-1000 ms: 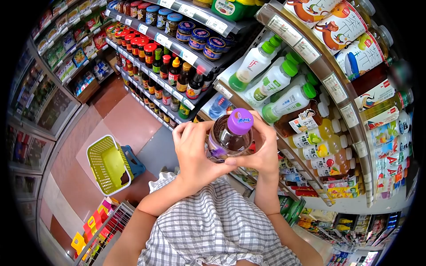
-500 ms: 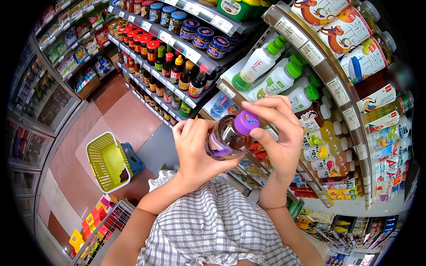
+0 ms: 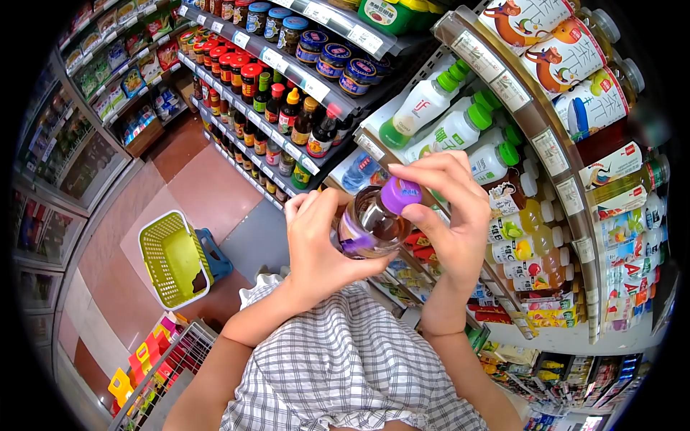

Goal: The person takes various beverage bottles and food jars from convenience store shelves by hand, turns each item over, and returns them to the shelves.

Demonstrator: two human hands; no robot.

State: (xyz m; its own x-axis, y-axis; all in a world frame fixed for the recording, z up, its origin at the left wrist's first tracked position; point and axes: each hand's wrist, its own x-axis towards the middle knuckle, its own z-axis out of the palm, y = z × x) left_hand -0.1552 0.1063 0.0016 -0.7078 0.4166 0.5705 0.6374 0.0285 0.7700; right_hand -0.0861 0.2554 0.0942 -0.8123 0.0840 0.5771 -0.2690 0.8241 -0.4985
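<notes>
Between my hands is a clear plastic bottle (image 3: 381, 224) of dark drink with a purple label, tilted so its top faces me. My left hand (image 3: 316, 241) is wrapped round the bottle's body from the left, its fingers partly behind it. At the bottle's neck, the thumb and forefinger of my right hand (image 3: 454, 215) pinch the purple cap (image 3: 401, 195). The cap sits on the bottle; whether it is loose cannot be made out. White bottles with green caps (image 3: 424, 108) stand on the shelf just beyond my right hand.
Shelves of sauce jars (image 3: 251, 75) rise ahead, and drink shelves (image 3: 546, 230) curve along the right. A yellow-green basket (image 3: 172, 260) stands on the floor at left, beside a blue item (image 3: 214, 253). A wire rack (image 3: 169, 366) with colourful packs is at lower left.
The view has shifted slightly. Both hands keep their hold on the bottle and cap, with almost no visible movement.
</notes>
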